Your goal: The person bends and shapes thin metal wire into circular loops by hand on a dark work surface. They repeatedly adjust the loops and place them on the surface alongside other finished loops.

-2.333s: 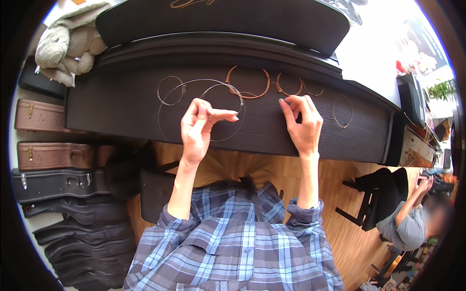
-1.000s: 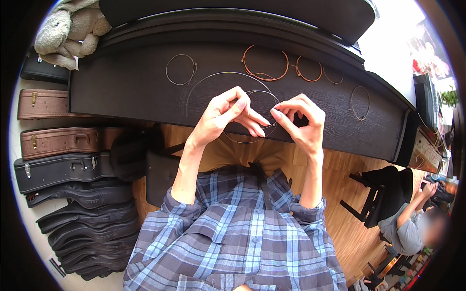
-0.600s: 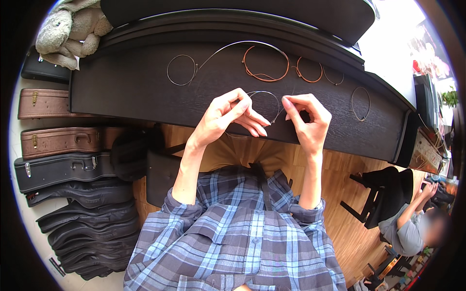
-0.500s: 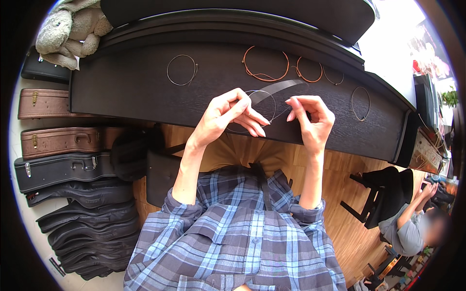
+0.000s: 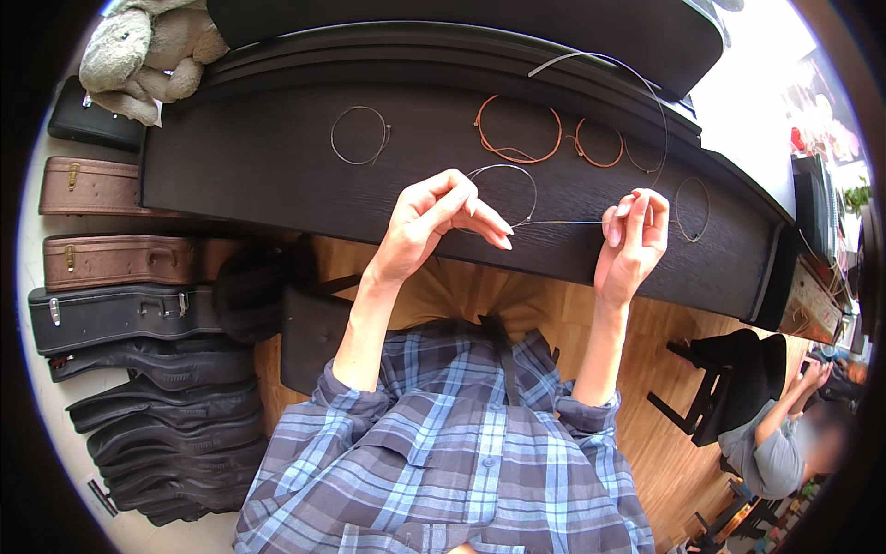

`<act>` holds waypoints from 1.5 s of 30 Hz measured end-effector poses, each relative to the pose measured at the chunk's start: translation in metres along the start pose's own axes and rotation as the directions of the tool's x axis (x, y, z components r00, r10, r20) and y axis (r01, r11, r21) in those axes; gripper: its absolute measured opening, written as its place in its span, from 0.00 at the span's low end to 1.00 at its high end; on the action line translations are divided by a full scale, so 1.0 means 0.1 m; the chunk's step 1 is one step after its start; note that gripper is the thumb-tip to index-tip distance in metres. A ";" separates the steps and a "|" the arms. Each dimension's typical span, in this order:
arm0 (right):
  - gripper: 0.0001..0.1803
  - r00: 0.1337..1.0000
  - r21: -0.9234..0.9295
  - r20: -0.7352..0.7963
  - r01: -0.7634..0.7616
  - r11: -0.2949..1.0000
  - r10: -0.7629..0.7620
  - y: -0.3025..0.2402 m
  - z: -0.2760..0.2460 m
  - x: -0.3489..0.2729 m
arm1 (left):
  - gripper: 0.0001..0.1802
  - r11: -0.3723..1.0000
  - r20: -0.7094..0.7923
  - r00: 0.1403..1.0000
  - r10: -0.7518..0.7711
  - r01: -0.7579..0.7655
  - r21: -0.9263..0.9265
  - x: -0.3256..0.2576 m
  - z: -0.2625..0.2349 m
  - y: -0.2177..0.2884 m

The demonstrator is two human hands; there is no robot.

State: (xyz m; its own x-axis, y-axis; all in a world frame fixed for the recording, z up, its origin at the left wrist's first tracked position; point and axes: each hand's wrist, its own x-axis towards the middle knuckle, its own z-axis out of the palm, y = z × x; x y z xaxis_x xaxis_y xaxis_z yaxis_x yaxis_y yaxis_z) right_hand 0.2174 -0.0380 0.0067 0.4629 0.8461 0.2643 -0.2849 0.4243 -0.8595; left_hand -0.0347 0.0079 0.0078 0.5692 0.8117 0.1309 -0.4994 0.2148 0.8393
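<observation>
A thin silver guitar string is coiled in a loop, with my left hand pinching its left side. From the loop a straight length runs right to my right hand, whose fingertips close on it. Beyond that hand the free end arcs up and back over the far ledge. Both hands hover above the front part of a black wooden top. Behind them lie two copper-coloured coiled strings, a larger one and a smaller one. Silver coils rest at the left and at the right.
A grey plush toy sits at the back left. Instrument cases and black soft bags are stacked on the left. A black stool stands below the top's edge. Another person sits at the lower right.
My right hand has moved right, drawing the string out from the loop into a straight length. The free end now swings in a wide arc over the back. My left hand stays nearly in place.
</observation>
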 end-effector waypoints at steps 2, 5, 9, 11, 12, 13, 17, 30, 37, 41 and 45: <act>0.06 1.000 0.008 -0.020 0.001 1.000 -0.001 0.00 0.01 0.00 | 0.12 1.000 -0.011 1.000 0.018 -0.019 -0.009 -0.01 0.00 0.00; 0.06 0.999 0.024 -0.037 0.016 1.000 -0.015 -0.01 0.00 0.00 | 0.12 0.998 -0.036 0.998 0.054 -0.053 0.020 0.00 0.02 0.00; 0.07 0.997 0.022 -0.069 0.040 0.999 -0.038 0.00 -0.02 0.01 | 0.13 0.984 -0.080 0.986 0.147 -0.138 0.113 0.02 0.04 -0.02; 0.07 0.994 0.041 -0.101 0.051 0.998 -0.046 0.00 -0.03 0.01 | 0.13 0.981 -0.104 0.980 0.169 -0.158 0.109 0.02 0.03 -0.03; 0.07 0.993 0.034 -0.107 0.062 0.997 -0.058 0.00 -0.03 0.00 | 0.13 0.985 -0.120 0.979 0.163 -0.153 0.082 0.01 0.02 -0.04; 0.07 0.991 0.033 -0.114 0.073 0.997 -0.069 0.01 -0.04 0.00 | 0.13 0.988 -0.137 0.978 0.154 -0.148 0.054 0.00 0.01 -0.04; 0.08 0.979 0.049 -0.173 0.123 0.991 -0.113 0.02 -0.08 0.00 | 0.13 0.980 -0.050 0.983 0.176 -0.180 -0.090 -0.01 -0.07 -0.06; 0.08 0.980 0.047 -0.135 0.153 0.987 -0.145 0.00 -0.06 -0.01 | 0.13 0.991 -0.017 0.991 0.134 -0.135 -0.021 -0.03 -0.07 -0.09; 0.07 0.992 0.006 -0.077 0.105 0.994 -0.104 0.00 -0.03 -0.02 | 0.13 0.997 0.019 0.997 0.074 -0.074 0.018 -0.03 -0.05 -0.03; 0.07 0.995 -0.108 -0.041 0.087 0.990 -0.092 0.01 0.02 -0.02 | 0.13 0.999 0.025 0.999 0.039 -0.039 0.010 -0.03 -0.04 -0.01; 0.06 0.994 -0.386 0.064 0.104 0.917 -0.086 0.00 0.04 -0.08 | 0.13 1.000 0.051 0.999 0.010 -0.010 0.010 -0.02 -0.03 0.01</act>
State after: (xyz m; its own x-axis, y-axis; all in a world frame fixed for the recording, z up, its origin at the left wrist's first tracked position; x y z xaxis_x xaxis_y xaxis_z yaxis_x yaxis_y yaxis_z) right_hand 0.2107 -0.0432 0.0061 0.4315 0.8251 0.3648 0.1111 0.3527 -0.9291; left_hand -0.0382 0.0079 0.0066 0.5971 0.7848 0.1662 -0.4987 0.2009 0.8432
